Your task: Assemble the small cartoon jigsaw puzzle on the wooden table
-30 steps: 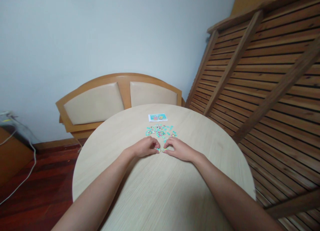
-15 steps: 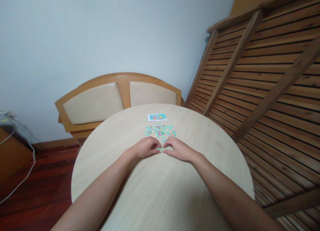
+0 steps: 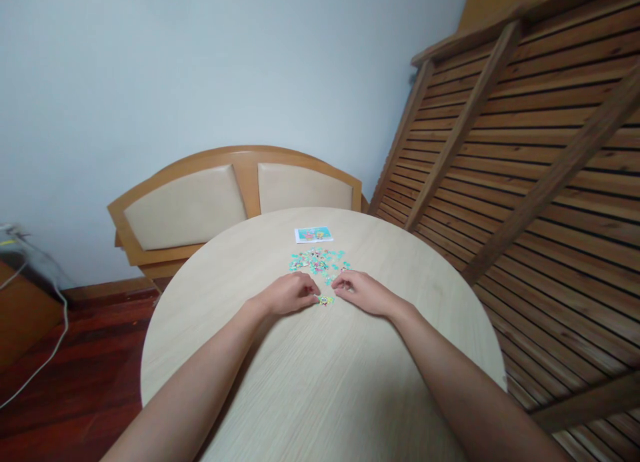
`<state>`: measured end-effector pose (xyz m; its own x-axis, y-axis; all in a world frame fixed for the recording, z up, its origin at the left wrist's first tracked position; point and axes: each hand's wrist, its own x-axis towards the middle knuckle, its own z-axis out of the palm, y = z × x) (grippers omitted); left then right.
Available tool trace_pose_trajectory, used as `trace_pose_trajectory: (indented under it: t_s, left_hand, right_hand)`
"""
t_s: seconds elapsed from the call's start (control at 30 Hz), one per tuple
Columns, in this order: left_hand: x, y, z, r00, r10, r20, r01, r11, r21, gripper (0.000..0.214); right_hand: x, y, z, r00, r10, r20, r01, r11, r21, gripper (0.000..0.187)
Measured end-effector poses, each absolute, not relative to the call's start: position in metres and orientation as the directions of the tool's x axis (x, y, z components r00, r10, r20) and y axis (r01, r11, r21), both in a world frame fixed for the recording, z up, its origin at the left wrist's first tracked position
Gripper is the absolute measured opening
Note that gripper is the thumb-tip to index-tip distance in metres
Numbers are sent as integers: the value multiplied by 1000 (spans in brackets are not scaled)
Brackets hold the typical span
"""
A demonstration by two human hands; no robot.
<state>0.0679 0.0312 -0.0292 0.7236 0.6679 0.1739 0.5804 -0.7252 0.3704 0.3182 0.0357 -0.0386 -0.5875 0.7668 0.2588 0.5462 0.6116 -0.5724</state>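
Small joined jigsaw puzzle pieces [image 3: 326, 301], yellow and green, lie flat on the round wooden table [image 3: 320, 382] between my hands. My left hand [image 3: 294, 293] rests at their left edge, fingers curled and thumb tip against the pieces. To the upper right of them, my right hand [image 3: 364, 292] is lifted slightly off, its thumb and fingers bent with a small gap; nothing shows between them. Just beyond both hands spreads a pile of loose puzzle pieces [image 3: 313, 259], mostly turquoise with some pink and white.
Behind the pile lies a picture card [image 3: 314, 235] with cartoon figures on turquoise. A padded wooden headboard [image 3: 190, 205] stands past the table's far edge. On the right leans a slatted wooden frame [image 3: 500, 182]. A white cable [image 3: 65, 315] hangs at the left.
My right hand has let go of the joined pieces and moved a little up and to the right, uncovering them. My left hand has stayed almost in place.
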Motion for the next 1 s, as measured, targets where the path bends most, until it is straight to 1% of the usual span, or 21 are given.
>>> trace_pose_trajectory:
  t_s: [0.07, 0.13, 0.27, 0.33, 0.47, 0.57, 0.7, 0.83, 1.0]
  left_hand:
    - [68, 30, -28, 736, 648, 196, 558, -745, 366, 22]
    - [69, 29, -27, 766, 609, 206, 514, -773, 373, 24]
    - [70, 29, -26, 804, 560, 199, 455, -796, 400, 25]
    - [70, 29, -27, 802, 565, 192, 460, -791, 403, 24]
    - [70, 30, -29, 800, 569, 189, 468, -790, 396, 22]
    - [71, 30, -29, 802, 567, 187, 467, -791, 395, 21]
    - [72, 29, -28, 800, 570, 188, 470, -790, 394, 20]
    - [72, 30, -29, 794, 578, 188, 484, -788, 380, 21]
    - [75, 30, -33, 776, 596, 208, 506, -784, 360, 23]
  right_hand:
    - [330, 45, -42, -489, 825, 283, 610, 555, -566, 17]
    - [342, 54, -48, -378, 868, 321, 685, 496, -534, 20]
    - [354, 67, -61, -281, 896, 343, 745, 429, -510, 24]
    - [355, 69, -65, -280, 894, 350, 753, 431, -497, 28]
    - [348, 66, -68, -320, 877, 359, 776, 460, -431, 36]
    - [340, 64, -67, -271, 896, 352, 822, 406, -399, 39]
    - [332, 66, -67, -204, 909, 362, 847, 349, -400, 33]
    - [332, 70, -69, -198, 904, 379, 816, 366, -448, 25]
    - [337, 72, -71, -246, 894, 376, 777, 413, -474, 21]
